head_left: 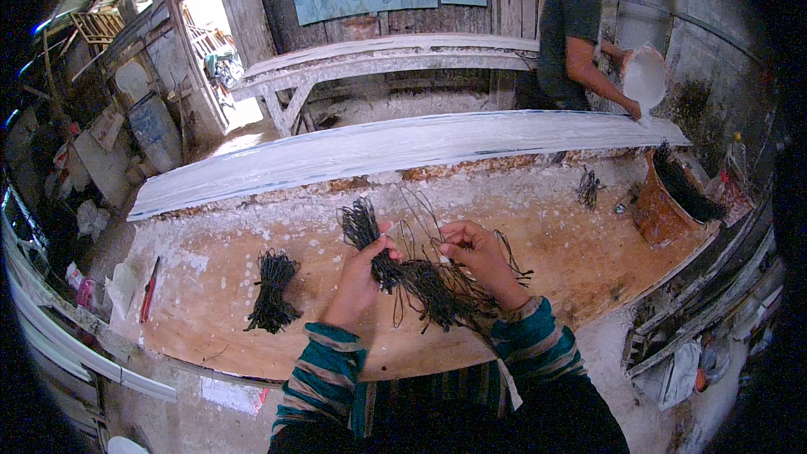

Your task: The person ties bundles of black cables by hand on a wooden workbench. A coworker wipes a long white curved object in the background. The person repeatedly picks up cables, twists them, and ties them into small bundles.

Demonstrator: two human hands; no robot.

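My left hand (363, 279) is closed round a bundle of thin black cords (360, 224), whose looped ends fan out above the fist. To its right, my right hand (481, 254) pinches thin strands of black cord (427, 204), one of which rises in a loop between the hands. Under both hands a loose, tangled pile of the same cords (437, 298) lies on the wooden tabletop (193, 315). Left of my left hand rests a separate bundle of black cords (273, 290), narrowed at its middle.
A red slim tool (149, 290) lies at the table's left end. At the right stand a small cord bunch (590, 189) and an orange-brown bucket (660, 214) filled with black cords. Beyond the table's far edge, a person (565, 42) tips a white container (646, 77) over a long white-coated surface (378, 151).
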